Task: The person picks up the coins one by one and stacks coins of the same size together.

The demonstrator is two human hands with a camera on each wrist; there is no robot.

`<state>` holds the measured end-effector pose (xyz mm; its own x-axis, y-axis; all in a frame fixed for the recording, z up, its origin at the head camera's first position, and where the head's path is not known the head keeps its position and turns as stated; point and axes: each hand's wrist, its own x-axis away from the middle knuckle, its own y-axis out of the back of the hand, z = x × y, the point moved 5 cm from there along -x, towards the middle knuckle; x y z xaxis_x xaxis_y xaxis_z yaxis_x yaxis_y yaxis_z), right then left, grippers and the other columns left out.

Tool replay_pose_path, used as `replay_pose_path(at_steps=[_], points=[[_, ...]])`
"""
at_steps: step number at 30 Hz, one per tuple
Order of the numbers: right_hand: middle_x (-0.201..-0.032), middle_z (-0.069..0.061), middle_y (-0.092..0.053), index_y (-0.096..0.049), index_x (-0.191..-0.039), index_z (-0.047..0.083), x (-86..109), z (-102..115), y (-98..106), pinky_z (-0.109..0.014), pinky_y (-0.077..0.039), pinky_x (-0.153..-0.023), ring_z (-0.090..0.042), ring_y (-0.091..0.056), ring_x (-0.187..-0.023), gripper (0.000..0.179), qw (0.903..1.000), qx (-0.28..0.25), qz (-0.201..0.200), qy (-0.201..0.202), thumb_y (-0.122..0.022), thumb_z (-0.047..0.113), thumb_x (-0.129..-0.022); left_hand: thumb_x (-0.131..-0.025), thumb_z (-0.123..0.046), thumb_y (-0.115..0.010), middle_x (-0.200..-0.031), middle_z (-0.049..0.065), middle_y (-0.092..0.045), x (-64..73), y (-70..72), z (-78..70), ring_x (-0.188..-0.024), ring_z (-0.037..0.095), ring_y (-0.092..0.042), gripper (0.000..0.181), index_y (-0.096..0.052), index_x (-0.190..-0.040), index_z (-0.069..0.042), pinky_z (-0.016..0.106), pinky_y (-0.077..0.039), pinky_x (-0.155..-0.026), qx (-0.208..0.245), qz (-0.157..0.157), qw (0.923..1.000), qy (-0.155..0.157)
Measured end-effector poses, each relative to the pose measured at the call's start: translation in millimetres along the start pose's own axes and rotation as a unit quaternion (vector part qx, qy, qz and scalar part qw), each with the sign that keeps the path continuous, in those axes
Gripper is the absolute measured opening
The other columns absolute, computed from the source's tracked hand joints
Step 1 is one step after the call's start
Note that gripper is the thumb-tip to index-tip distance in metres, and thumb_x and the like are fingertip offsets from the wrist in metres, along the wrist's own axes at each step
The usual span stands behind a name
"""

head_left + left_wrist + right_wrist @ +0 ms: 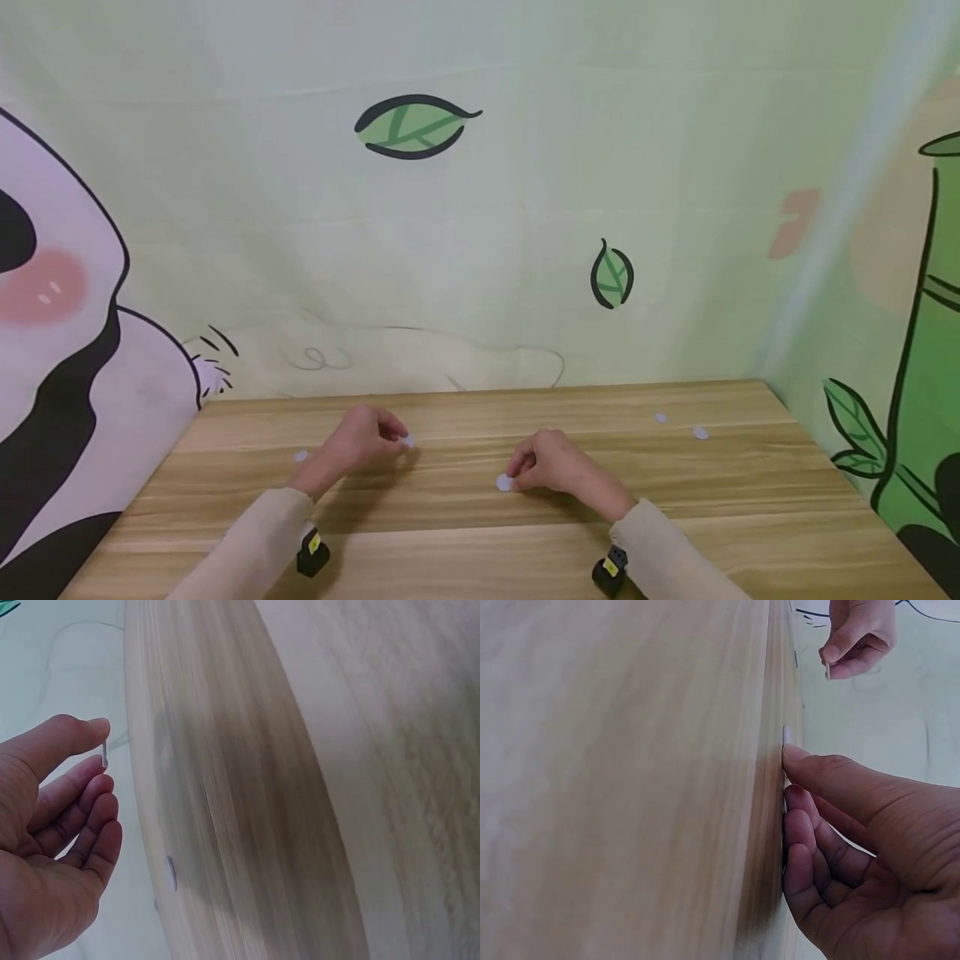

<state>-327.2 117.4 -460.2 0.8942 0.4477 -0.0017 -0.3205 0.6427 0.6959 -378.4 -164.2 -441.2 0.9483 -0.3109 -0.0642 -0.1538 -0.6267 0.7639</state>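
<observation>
My left hand (pixel 365 437) pinches a small thin white disc (pixel 409 441) between thumb and fingertips, above the wooden table (pixel 450 542). In the left wrist view this disc shows edge-on, its other fingers loosely curled below. My right hand (pixel 552 463) is low at the table, nearer the front, with its thumb tip and fingers at the edge of another white disc (pixel 503 482). Seen from the right wrist, that disc looks nearly flat against the wood, the thumb (pixel 795 754) over its end and the other fingers resting close to the surface.
One more white disc (pixel 301 456) lies left of the left hand. Two others, a small disc (pixel 661 417) and a nearer disc (pixel 701 433), lie at the back right. A pale green printed cloth (pixel 480 250) stands behind the table's far edge.
</observation>
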Motion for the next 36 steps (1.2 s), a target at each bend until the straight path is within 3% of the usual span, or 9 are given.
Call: replay_pose_path(at_steps=[7, 23, 36], points=[[-0.071, 0.005, -0.066, -0.076, -0.083, 0.008, -0.1, 0.2, 0.3, -0.020, -0.044, -0.057, -0.007, -0.055, -0.064, 0.012, 1.0000, 0.000, 0.000, -0.005, -0.086, 0.004, -0.078, -0.082, -0.009, -0.084, -0.078, -0.002, -0.069, -0.3, -5.9, -9.2, -0.073, 0.012, -0.059, 0.009, -0.077, -0.086, -0.007, 0.028, -0.051, -0.065, 0.002, 0.011, 0.9999, -0.004], [-0.071, 0.005, -0.066, -0.076, -0.082, 0.008, -0.5, 0.0, -1.7, -0.020, -0.044, -0.056, -0.006, -0.054, -0.064, 0.011, 1.0000, 0.002, 0.000, 0.001, -0.086, 0.004, -0.078, -0.079, -0.007, -0.085, -0.086, 0.000, -0.071, 3.2, -25.0, -35.1, -0.081, 0.012, -0.062, 0.013, -0.077, -0.089, -0.006, 0.027, -0.054, -0.072, 0.017, 0.046, 0.9955, -0.081], [-0.070, 0.004, -0.067, -0.076, -0.082, 0.006, 0.1, 2.7, 1.3, -0.020, -0.043, -0.054, -0.006, -0.054, -0.062, 0.011, 0.9999, -0.009, 0.004, -0.010, -0.086, 0.003, -0.078, -0.078, -0.008, -0.085, -0.088, 0.001, -0.073, 2.3, -38.2, -50.1, -0.083, 0.012, -0.064, 0.014, -0.076, -0.089, -0.005, 0.027, -0.055, -0.076, 0.032, 0.059, 0.9922, -0.105]])
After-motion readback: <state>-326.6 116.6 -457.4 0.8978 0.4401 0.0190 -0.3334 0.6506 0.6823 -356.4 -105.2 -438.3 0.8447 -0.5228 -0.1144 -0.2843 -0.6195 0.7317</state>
